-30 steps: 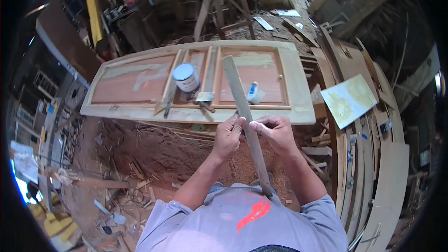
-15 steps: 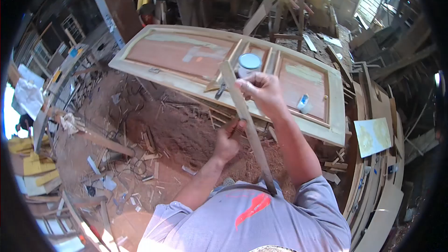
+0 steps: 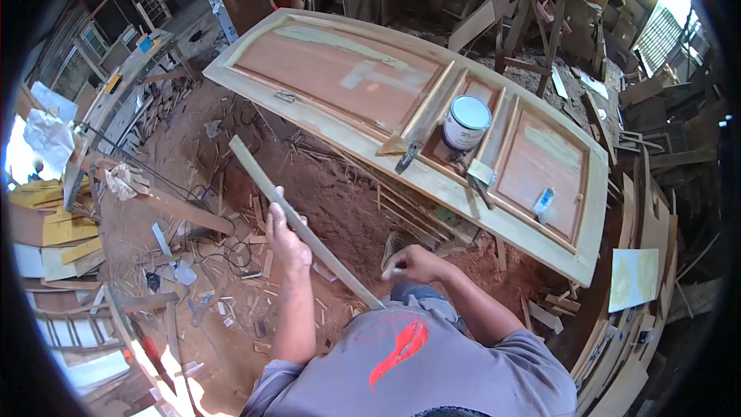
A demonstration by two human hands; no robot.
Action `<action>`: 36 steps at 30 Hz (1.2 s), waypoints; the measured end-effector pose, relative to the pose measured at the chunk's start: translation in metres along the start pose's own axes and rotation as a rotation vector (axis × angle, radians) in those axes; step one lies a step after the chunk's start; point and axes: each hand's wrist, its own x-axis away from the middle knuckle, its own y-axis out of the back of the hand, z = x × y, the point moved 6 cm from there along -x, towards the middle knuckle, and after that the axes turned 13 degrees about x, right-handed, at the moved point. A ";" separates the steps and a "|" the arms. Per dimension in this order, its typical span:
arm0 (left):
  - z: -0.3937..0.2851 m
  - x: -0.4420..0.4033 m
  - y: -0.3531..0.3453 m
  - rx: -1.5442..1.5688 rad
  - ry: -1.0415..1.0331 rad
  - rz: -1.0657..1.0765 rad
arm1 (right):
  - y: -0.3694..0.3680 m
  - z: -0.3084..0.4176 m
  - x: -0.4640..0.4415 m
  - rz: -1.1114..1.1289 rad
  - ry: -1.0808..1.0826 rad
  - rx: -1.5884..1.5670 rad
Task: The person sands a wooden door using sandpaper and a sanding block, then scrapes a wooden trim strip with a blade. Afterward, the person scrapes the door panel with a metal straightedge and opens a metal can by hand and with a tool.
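Observation:
My left hand (image 3: 289,241) is wrapped round a long, thin wooden strip (image 3: 266,185), which slants from the upper left down to my shirt. To the right of the strip is my right hand (image 3: 413,266), off the wood, its fingers curled together; whether they hold anything is too small to tell. Beyond both hands lies a panelled wooden door (image 3: 340,69). On it stand a can with a light blue lid (image 3: 466,123), a dark-bladed tool (image 3: 408,156), a scraper (image 3: 482,177) and a small blue and white tube (image 3: 544,201).
Wood scraps and sawdust litter the floor (image 3: 231,293). At the left is a workbench (image 3: 127,81) above stacked boards. Long planks and a stained white sheet (image 3: 634,279) are at the right. A wooden trestle (image 3: 532,23) stands behind the door.
The strip has swung to the left in my left hand. My right hand has let go of it and moved down towards my body. The view has turned, so the door appears more tilted.

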 end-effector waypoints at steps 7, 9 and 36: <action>0.010 -0.127 -0.055 0.059 -0.002 0.082 | 0.141 -0.157 -0.140 -0.858 -0.363 0.050; 0.016 -0.155 -0.084 0.023 0.013 0.100 | 0.169 -0.181 -0.184 -0.978 -0.470 0.129; -0.104 -0.559 -0.116 0.397 0.047 -0.110 | 0.229 0.166 -0.327 -0.713 0.137 -0.320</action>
